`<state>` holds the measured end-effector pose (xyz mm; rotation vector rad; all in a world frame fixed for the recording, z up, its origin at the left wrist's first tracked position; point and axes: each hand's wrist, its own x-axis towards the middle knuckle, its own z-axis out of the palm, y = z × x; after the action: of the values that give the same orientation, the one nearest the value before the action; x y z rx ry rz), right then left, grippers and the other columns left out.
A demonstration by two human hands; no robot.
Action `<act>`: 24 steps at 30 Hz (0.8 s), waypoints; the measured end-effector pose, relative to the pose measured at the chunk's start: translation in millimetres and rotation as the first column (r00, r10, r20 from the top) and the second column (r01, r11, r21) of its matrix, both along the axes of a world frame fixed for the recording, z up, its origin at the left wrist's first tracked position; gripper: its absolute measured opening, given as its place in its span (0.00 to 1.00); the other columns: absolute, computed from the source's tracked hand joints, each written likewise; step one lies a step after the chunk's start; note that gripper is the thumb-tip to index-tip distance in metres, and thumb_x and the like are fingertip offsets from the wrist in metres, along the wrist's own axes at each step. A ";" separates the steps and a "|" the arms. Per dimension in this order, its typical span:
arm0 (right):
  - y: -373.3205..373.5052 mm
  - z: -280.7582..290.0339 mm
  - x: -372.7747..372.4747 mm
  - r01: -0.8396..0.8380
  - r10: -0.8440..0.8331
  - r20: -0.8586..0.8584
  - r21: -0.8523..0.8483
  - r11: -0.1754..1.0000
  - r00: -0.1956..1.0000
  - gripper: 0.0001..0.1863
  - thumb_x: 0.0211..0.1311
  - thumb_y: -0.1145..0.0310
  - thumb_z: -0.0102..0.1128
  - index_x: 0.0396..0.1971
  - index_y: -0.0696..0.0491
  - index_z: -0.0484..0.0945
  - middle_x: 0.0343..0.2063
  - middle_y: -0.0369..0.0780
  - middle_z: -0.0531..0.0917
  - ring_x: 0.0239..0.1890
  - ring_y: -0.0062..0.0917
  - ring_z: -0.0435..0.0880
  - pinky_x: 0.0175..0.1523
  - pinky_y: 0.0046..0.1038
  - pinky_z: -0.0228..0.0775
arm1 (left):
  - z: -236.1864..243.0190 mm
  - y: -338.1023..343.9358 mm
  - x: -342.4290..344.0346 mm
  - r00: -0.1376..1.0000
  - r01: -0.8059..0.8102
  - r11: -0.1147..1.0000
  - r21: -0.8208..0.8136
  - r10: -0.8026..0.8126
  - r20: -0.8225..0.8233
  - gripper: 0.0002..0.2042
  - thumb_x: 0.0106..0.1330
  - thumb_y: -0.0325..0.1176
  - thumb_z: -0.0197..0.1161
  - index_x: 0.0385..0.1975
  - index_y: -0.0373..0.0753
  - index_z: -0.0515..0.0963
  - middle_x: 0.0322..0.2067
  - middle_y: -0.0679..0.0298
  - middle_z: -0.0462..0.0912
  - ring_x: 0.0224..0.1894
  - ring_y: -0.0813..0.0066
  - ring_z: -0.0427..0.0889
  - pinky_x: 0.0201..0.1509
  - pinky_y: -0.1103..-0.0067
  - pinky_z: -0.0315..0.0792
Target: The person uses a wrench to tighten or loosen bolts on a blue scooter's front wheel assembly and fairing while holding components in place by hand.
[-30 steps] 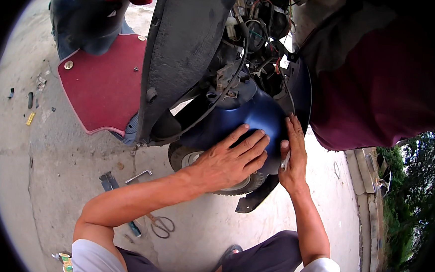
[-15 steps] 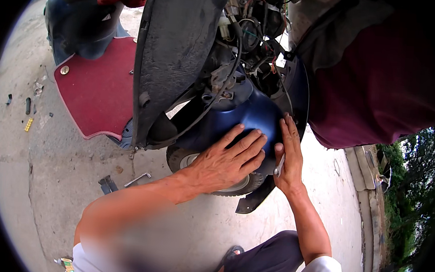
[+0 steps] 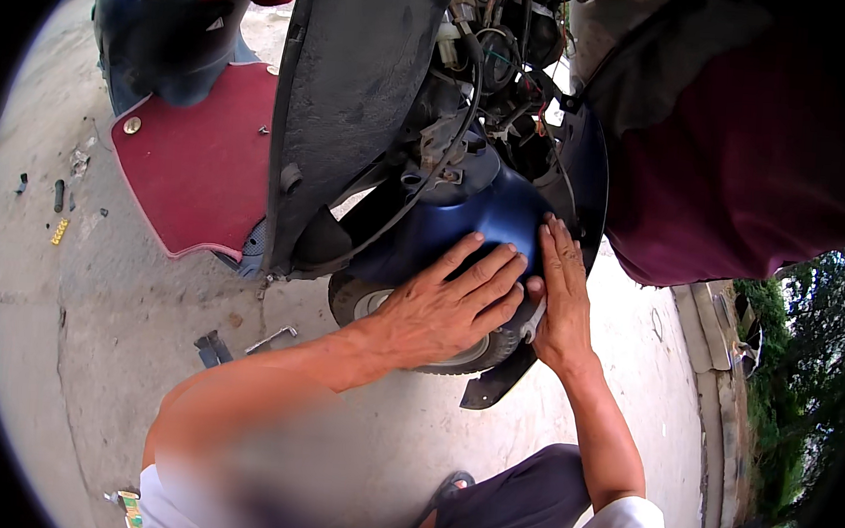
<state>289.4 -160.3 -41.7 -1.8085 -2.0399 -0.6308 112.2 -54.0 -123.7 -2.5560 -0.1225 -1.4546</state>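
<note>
My left hand (image 3: 451,300) lies open on the lower left of a dark blue front fender (image 3: 484,210), fingers spread and pointing up to the right. On the fender's right side, my right hand (image 3: 563,302) rests with its fingers stretched upward. A small metal wrench (image 3: 533,322) is tucked between that thumb and palm, its head showing below the thumb; the rest is hidden. Under the fender stands a tire (image 3: 348,298), partly covered by my left hand. Above, the scooter's front is uncovered, with wiring (image 3: 513,57) and a black cable (image 3: 465,121) showing.
A large dark panel (image 3: 355,95) rises left of the fender. Beyond it lies a red mat (image 3: 196,163). On the concrete floor (image 3: 137,343) are an L-shaped wrench (image 3: 271,340), a dark bracket (image 3: 212,348) and small parts. Maroon cloth (image 3: 737,177) hangs at right.
The view has shifted slightly, so the scooter sits a little higher and farther right. Both hands remain on the fender, and the wrench head has tilted a little at my right thumb.
</note>
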 end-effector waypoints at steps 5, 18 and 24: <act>1.8 -2.7 2.0 -0.050 0.055 -0.070 0.065 0.997 0.996 0.29 0.73 0.74 0.51 0.73 0.61 0.64 0.74 0.53 0.66 0.78 0.48 0.60 0.80 0.49 0.47 | 2.9 -0.9 -2.9 1.000 -0.008 1.000 -0.006 0.008 -0.005 0.19 0.65 0.34 0.59 0.55 0.38 0.80 0.68 0.52 0.74 0.74 0.57 0.67 0.80 0.54 0.54; -2.3 0.0 -4.9 -0.061 0.059 0.030 0.059 0.996 0.998 0.24 0.72 0.76 0.51 0.67 0.61 0.72 0.69 0.50 0.73 0.74 0.49 0.66 0.79 0.49 0.52 | -2.4 -0.2 -3.9 0.997 -0.080 0.995 0.059 0.079 0.025 0.16 0.62 0.35 0.62 0.50 0.44 0.81 0.65 0.59 0.76 0.71 0.62 0.70 0.80 0.55 0.55; -5.6 2.2 0.8 -0.028 0.026 0.014 0.101 0.994 1.000 0.24 0.71 0.76 0.51 0.67 0.61 0.72 0.68 0.50 0.74 0.74 0.48 0.66 0.78 0.49 0.53 | -0.7 6.0 -5.4 0.996 -0.086 0.992 0.087 0.085 0.019 0.15 0.61 0.35 0.63 0.48 0.46 0.81 0.64 0.59 0.77 0.71 0.63 0.70 0.80 0.54 0.55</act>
<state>290.3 -165.9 -39.5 -1.7211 -1.9995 -0.7265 106.9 -48.0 -124.4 -2.4396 -0.1640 -1.4159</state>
